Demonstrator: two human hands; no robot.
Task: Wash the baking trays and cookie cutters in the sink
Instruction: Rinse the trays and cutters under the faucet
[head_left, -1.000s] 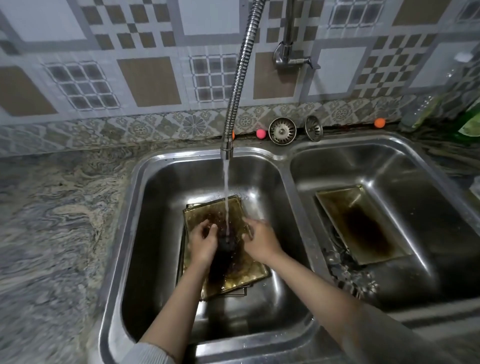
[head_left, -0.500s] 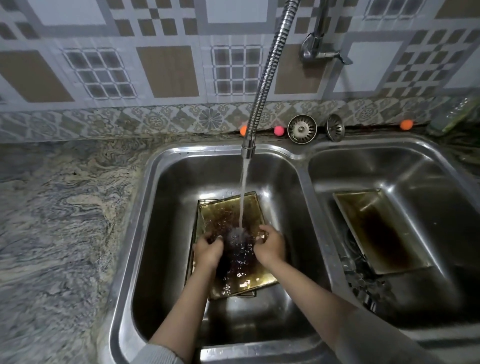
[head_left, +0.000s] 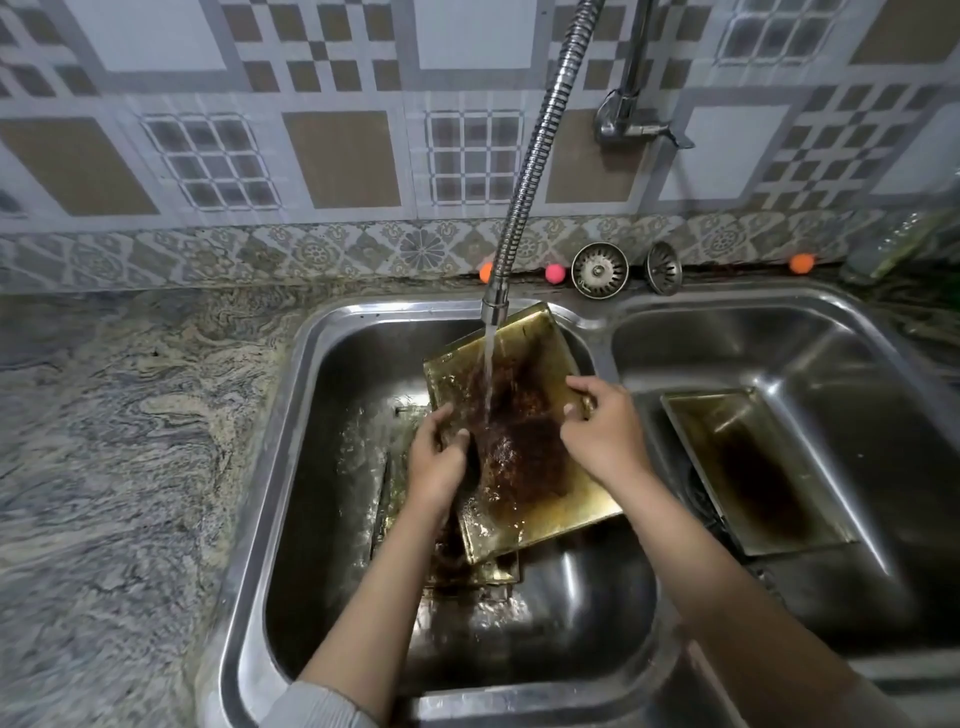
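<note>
Brass-coloured baking tray (head_left: 524, 431) sits tilted under the tap stream (head_left: 488, 379) in the left sink basin (head_left: 311, 467); your left hand (head_left: 436, 462) and right hand (head_left: 602, 431) each grip an edge. Rinsing step; next, scrub the burnt centre.

Glossy stainless-steel double sink (head_left: 270, 467), brushed and wet, set in a polished, veined stone counter (head_left: 114, 441). Inside the sink's left basin, a brassy metal baking tray (head_left: 519, 364), shiny at the rims, crusted dark brown and rough across the middle, under running water. Beneath it, a second stained metal tray (head_left: 488, 571). In the right basin, a dull tarnished metal tray (head_left: 753, 467) with a blackened centre. Above the sink, a ribbed chrome faucet hose (head_left: 540, 156). Behind the sink, smooth patterned ceramic tiles (head_left: 337, 156) and two perforated steel strainers (head_left: 600, 270).
</note>
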